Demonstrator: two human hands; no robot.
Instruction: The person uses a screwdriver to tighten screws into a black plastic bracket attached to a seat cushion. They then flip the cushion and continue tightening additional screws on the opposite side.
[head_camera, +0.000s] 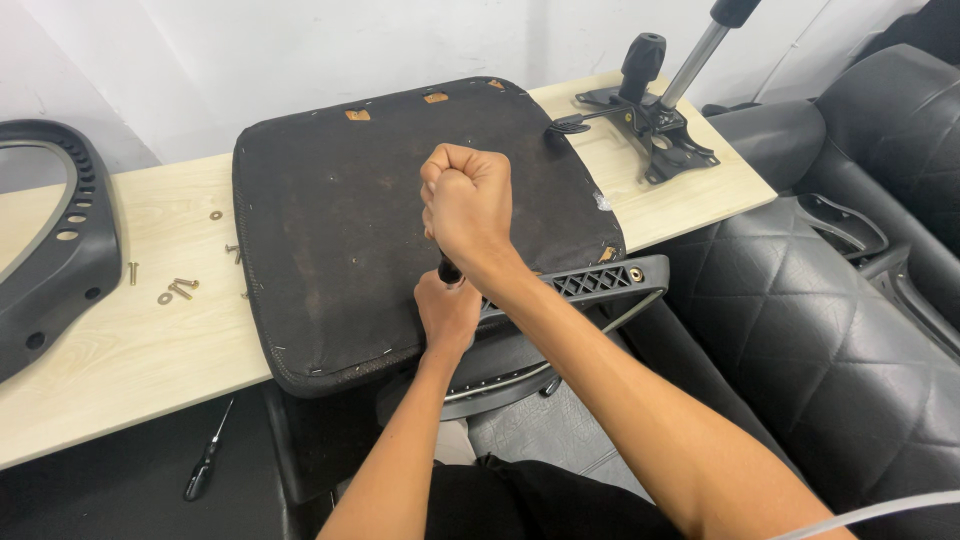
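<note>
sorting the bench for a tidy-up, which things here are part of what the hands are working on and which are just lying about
In use:
- right hand, fisted on top of a dark tool handle
- left hand, gripping the handle lower down
- upturned seat pad

Lying about:
- loose screws and washers
- screwdriver below the bench
- chair mechanism
- black backrest frame

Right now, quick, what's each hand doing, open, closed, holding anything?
Left hand: closed on a dark tool handle over the seat base.
Right hand: closed in a fist atop the same tool.

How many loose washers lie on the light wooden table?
2 washers: one near the seat cushion's left edge, one lower left beside the bolts. Others may be hidden under the cushion.
</note>
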